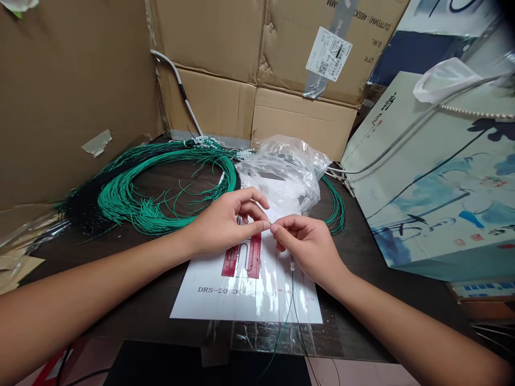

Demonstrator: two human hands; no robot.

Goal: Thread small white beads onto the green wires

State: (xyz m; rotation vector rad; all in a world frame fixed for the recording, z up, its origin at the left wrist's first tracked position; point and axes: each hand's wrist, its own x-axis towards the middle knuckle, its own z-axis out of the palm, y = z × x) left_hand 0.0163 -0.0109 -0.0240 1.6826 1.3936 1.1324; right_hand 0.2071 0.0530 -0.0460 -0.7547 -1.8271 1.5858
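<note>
Both hands meet fingertip to fingertip above a printed white sheet (pixel 193 303) under clear film. My left hand (pixel 237 220) has its thumb extended and fingers curled; what lies at its fingertips is too small to name. In a pinch, my right hand (pixel 308 241) holds the upper part of a thin green and black wire pair (pixel 292 300). A small white connector (pixel 292 265) sits on the pair just below that hand, and the wires hang past the table's front edge.
Coiled green wires (pixel 120 198) and black ones lie at the left. A clear plastic bag (pixel 285 166) is behind the hands, with another green coil (pixel 336 206) beside it. Cardboard (pixel 209 37) walls the back; a paper bag (pixel 438 177) stands right.
</note>
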